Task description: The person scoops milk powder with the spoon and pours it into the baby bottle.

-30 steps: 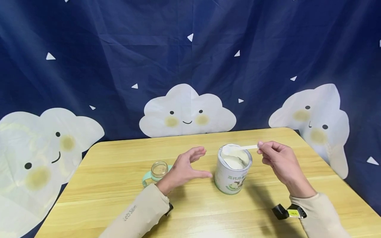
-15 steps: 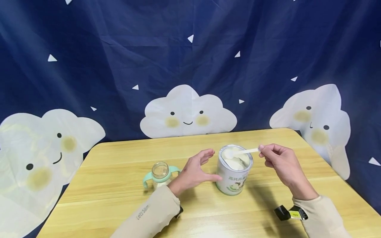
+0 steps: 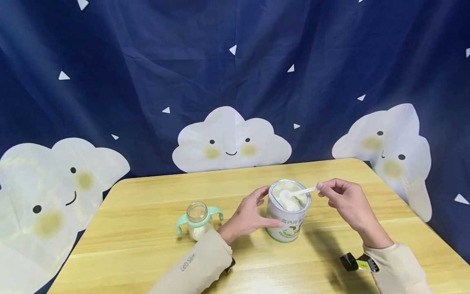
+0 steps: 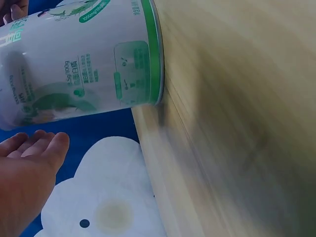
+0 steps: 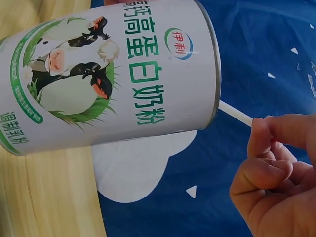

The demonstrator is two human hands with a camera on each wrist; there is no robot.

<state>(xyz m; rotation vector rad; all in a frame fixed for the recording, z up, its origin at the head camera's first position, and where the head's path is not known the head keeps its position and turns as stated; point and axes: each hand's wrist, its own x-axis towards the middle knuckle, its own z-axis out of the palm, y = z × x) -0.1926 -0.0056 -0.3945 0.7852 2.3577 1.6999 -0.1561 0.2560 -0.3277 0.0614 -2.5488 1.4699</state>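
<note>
A white milk powder can (image 3: 286, 222) with green print and a cow picture stands upright on the table, its top open on pale powder. My right hand (image 3: 346, 204) pinches the handle end of a white plastic scoop (image 3: 304, 190), whose bowl lies down inside the can at the powder. The handle slants out over the rim, also visible in the right wrist view. My left hand (image 3: 249, 216) is at the can's left side, thumb stretched across its front and fingers towards its back. In the left wrist view, the left fingers (image 4: 42, 148) show a gap to the can wall.
A baby bottle (image 3: 198, 214) with mint-green handles stands uncapped left of the can, partly behind my left forearm. The wooden table (image 3: 147, 204) ends at a dark blue cloth (image 3: 220, 73) with white clouds.
My left hand has moved right, from beside the bottle to the can's side. The scoop's bowl has dropped lower into the can. More of the bottle shows.
</note>
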